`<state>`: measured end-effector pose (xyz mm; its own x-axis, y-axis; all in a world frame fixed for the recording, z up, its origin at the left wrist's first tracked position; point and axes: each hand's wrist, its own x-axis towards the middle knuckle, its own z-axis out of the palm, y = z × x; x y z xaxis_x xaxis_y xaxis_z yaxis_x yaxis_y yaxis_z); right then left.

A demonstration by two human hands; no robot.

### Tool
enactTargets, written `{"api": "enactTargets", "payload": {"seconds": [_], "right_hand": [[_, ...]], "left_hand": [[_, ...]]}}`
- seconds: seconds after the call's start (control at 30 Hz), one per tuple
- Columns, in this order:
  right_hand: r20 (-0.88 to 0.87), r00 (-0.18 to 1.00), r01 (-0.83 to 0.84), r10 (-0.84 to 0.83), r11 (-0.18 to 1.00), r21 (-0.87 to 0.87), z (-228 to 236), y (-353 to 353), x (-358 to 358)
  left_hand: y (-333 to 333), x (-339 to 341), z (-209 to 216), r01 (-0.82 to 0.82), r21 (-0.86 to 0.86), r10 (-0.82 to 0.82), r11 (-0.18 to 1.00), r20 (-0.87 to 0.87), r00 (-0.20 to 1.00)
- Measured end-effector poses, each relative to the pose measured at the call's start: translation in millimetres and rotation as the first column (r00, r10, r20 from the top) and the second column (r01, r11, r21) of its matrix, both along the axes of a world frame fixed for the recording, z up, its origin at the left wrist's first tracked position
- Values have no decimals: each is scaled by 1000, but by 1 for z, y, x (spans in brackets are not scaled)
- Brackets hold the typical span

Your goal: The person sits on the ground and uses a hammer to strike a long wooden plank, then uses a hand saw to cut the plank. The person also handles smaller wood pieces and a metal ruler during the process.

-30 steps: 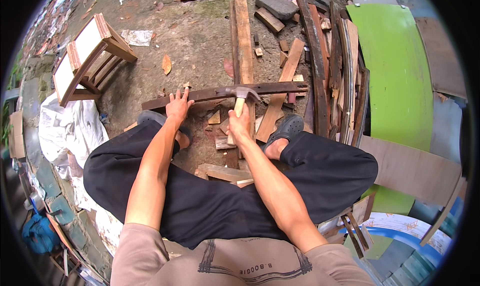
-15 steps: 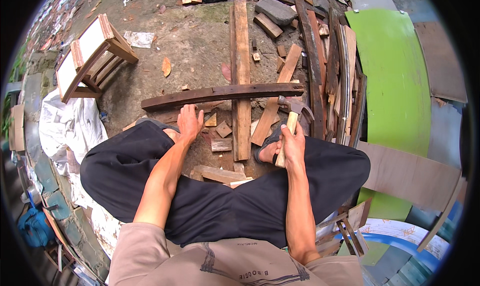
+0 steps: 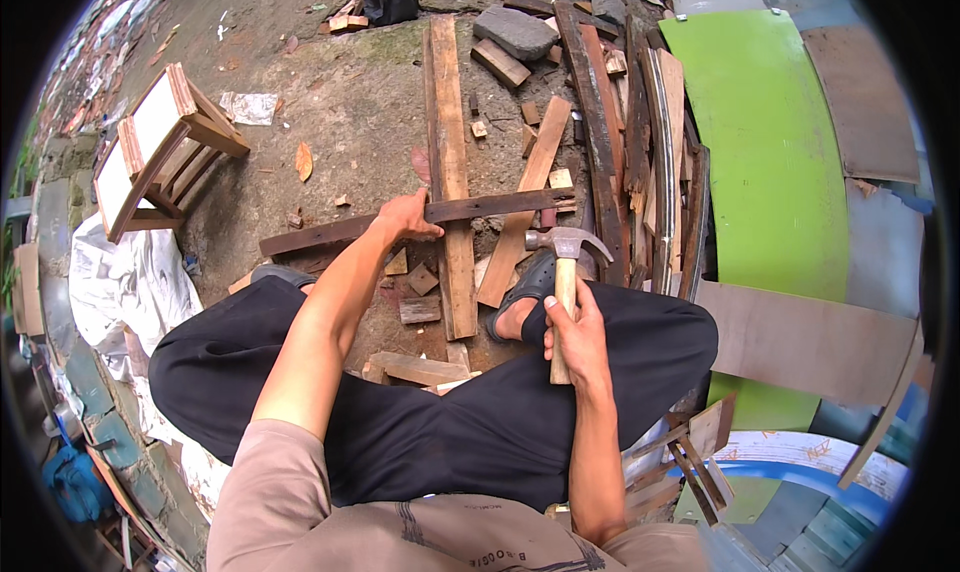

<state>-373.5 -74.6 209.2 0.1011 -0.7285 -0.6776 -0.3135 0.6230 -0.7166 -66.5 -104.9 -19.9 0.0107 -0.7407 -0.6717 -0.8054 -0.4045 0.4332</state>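
Observation:
A dark, slightly bowed wooden strip (image 3: pixel 500 205) lies crosswise over a long lighter plank (image 3: pixel 457 282) that runs away from me on the ground. My left hand (image 3: pixel 408 218) is closed round the strip just left of the crossing, thumb on the near side; its fingertips are partly hidden. In my right hand (image 3: pixel 578 337), above my right thigh, is a claw hammer (image 3: pixel 565 284), gripped by its pale wooden handle. Its metal head points up and stays apart from the strip. Another short plank (image 3: pixel 528 202) slants under the strip's right part.
Small wood offcuts (image 3: pixel 420 310) lie between my feet. On the right are stacked long boards (image 3: pixel 600 142) and a green panel (image 3: pixel 770 142). A grey stone (image 3: pixel 515 34) sits farther off. At left stand a small wooden frame piece (image 3: pixel 170 157) and a white sack (image 3: pixel 125 282).
My left hand has moved up and right onto the dark strip and closed round it. The strip's tilt has shifted slightly. The hammer in my right hand has turned more upright.

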Motion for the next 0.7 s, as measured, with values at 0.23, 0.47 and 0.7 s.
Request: {"api": "enactTargets", "payload": {"seconds": [0.23, 0.47, 0.7], "right_hand": [[74, 992, 103, -105, 994, 25, -13, 5, -11], [208, 941, 274, -267, 962, -2, -20, 0, -11], [299, 933, 209, -199, 978, -1, -21, 6, 0]], "left_hand": [[-7, 3, -7, 106, 34, -107, 994, 54, 993], [-37, 66, 86, 9, -350, 76, 937, 230, 970], [-40, 155, 201, -581, -732, 762, 357, -132, 634]]}}
